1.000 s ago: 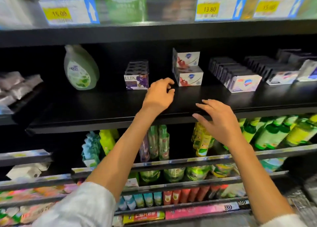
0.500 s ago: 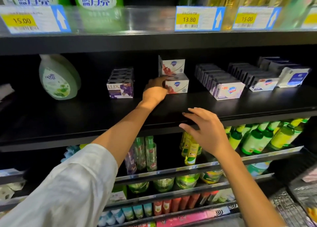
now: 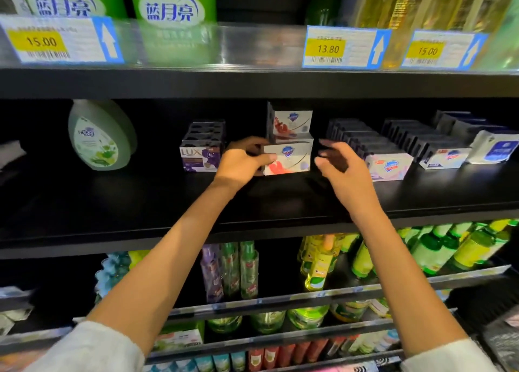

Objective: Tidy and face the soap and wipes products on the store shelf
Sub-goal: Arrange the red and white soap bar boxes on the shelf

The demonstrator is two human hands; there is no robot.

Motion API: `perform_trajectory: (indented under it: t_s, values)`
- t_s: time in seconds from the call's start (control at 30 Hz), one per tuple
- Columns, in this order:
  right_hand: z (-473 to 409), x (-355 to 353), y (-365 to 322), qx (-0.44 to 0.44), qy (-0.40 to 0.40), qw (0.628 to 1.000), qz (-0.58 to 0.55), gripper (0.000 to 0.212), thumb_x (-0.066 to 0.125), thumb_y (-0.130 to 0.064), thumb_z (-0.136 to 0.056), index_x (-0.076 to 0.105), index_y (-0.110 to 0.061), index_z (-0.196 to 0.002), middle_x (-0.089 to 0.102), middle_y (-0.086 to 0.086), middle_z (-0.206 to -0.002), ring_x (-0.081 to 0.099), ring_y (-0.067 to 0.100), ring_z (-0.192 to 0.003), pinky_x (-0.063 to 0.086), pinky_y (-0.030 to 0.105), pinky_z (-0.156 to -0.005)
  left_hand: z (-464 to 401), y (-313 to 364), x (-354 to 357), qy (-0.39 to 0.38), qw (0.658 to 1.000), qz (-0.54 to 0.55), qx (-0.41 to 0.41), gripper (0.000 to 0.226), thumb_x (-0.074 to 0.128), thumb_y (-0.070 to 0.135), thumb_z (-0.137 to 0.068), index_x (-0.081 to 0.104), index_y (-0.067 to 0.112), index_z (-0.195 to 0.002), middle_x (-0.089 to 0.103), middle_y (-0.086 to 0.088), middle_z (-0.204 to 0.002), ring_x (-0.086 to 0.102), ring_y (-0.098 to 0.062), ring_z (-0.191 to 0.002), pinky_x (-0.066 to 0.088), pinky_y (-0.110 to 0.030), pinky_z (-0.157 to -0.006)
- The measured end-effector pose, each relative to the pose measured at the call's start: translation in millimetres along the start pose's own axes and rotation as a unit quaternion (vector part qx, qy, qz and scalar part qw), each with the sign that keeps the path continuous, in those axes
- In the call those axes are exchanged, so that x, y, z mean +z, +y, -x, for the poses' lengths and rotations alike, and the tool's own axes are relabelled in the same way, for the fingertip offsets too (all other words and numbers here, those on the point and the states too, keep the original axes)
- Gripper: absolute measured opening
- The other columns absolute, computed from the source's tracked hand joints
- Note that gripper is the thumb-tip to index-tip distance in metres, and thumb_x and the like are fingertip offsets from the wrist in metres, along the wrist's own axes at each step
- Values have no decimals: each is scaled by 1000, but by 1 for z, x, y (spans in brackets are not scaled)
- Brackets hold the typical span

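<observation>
The left hand [image 3: 240,162] grips the left end of the lower white soap box [image 3: 289,159], thumb across its front. The right hand [image 3: 341,165] hovers just right of it, fingers loosely spread, holding nothing. The box sits on the black shelf [image 3: 140,200] beneath a second matching box [image 3: 292,123], between the purple Lux soaps [image 3: 199,158] and a row of white soap boxes [image 3: 389,166].

Two large green detergent bottles [image 3: 172,11] are seen on the top shelf, with yellow-gold packs [image 3: 415,3] to their right. Three price tags are fixed along that shelf's clear front strip: 15.00 [image 3: 60,40] at the left, 13.80 [image 3: 346,48] and a second 15.00 [image 3: 443,50] at the right. Below the soap level, green and yellow spray bottles [image 3: 318,262] are ranked behind a rail [image 3: 393,286]. Red and blue small packs [image 3: 264,357] are lined up on the lowest visible tier.
</observation>
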State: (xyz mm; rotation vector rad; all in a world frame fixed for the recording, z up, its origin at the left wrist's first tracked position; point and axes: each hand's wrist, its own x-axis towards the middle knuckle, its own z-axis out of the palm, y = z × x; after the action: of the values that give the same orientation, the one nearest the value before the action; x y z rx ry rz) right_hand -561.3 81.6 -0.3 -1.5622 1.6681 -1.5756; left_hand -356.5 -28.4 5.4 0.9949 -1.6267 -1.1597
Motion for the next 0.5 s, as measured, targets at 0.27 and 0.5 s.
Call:
perform_trajectory:
  t_s: [0.27, 0.5]
  values:
    - [-6, 33, -5, 162, -118, 939, -278, 31, 67, -34, -99, 65, -6, -110, 77, 13, -116, 75, 32, -109, 60, 50, -86, 46, 1, -8, 3, 987, 149, -55, 31, 72, 2, -95, 69, 12, -124, 70, -12, -118, 78, -27, -98, 66, -46, -77]
    - [-2, 30, 4, 115, -105, 949, -275, 46, 71, -32, -93, 65, -1, -127, 75, 19, -119, 73, 37, -112, 61, 54, -89, 47, 1, -6, -44, 985, 159, -57, 38, 69, 5, -98, 62, 15, -134, 71, -12, -123, 75, -26, -107, 64, -47, -85]
